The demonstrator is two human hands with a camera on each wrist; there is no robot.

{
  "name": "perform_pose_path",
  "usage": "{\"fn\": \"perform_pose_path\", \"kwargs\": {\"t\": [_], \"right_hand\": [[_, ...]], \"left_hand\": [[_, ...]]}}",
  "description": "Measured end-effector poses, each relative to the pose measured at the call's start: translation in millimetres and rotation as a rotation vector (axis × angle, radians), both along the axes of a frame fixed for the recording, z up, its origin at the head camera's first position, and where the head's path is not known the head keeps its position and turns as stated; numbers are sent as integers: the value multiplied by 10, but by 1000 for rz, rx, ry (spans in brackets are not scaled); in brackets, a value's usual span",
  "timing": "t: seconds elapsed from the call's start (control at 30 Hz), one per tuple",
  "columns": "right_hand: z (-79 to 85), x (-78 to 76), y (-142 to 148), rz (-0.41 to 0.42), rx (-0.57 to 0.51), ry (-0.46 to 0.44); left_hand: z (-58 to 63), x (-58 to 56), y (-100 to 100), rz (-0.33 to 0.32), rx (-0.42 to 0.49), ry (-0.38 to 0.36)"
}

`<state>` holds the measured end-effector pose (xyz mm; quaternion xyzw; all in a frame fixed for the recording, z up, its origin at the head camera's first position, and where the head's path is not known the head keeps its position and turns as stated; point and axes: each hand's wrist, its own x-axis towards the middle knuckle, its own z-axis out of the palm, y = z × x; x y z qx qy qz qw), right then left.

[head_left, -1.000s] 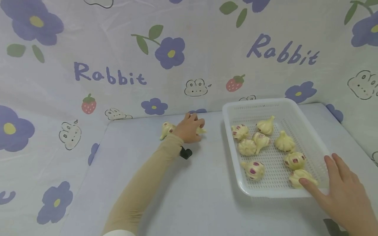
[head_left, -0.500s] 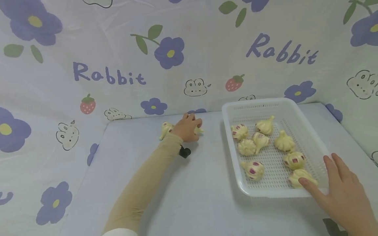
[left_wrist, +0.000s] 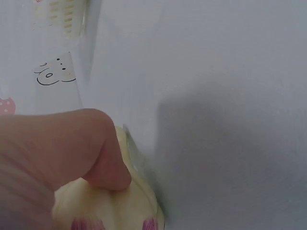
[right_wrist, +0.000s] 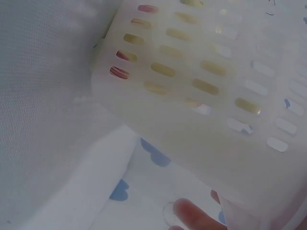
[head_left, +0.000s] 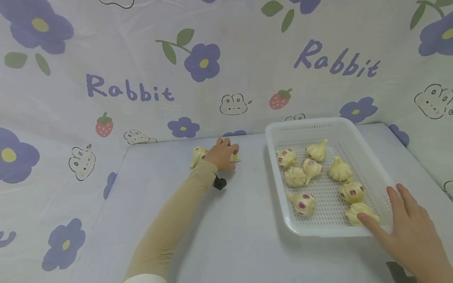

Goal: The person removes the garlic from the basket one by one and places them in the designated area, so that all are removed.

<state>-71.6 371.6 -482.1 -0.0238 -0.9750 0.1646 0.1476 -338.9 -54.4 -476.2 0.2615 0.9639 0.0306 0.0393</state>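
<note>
My left hand (head_left: 221,154) grips a garlic bulb (head_left: 235,158) near the table's back edge. Only the pale stem end of that bulb shows in the head view. In the left wrist view the bent thumb presses on the cream bulb (left_wrist: 122,206), which has purple patches. Another garlic bulb (head_left: 198,154) lies just left of this hand, partly covered by it. On the right stands a white perforated plastic basket (head_left: 291,220) holding several garlic bulbs. My right hand (head_left: 412,232) rests at its near right corner with fairly straight fingers, the thumb over the front rim.
A patterned cloth (head_left: 233,70) with flowers and rabbits hangs behind the pale table (head_left: 240,228). A small black object (head_left: 220,182) shows under the left wrist. The basket's raised left wall (head_left: 279,188) stands between the left hand and the bulbs inside.
My left hand has shifted very slightly left, with the gripped bulb's stem end. The right hand and the basket have kept their places.
</note>
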Motion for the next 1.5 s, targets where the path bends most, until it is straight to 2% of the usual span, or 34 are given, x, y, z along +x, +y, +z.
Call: {"fn": "perform_pose_path", "kwargs": {"t": [0.33, 0.63, 1.03, 1.2, 1.33, 1.5], "right_hand": [[8, 0, 13, 7, -12, 9], [35, -2, 3, -11, -8, -46], [49, -23, 12, 14, -24, -17], [52, -21, 17, 28, -39, -31], [65, -15, 11, 20, -36, -44], [78, -4, 15, 26, -45, -28]], "left_hand": [[25, 37, 17, 15, -5, -21], [-50, -11, 21, 15, -1, 13], [41, 56, 30, 1, -4, 23], [114, 94, 20, -4, 3, 49], [183, 152, 29, -27, 16, 68], [281, 284, 64, -62, 18, 102]]}}
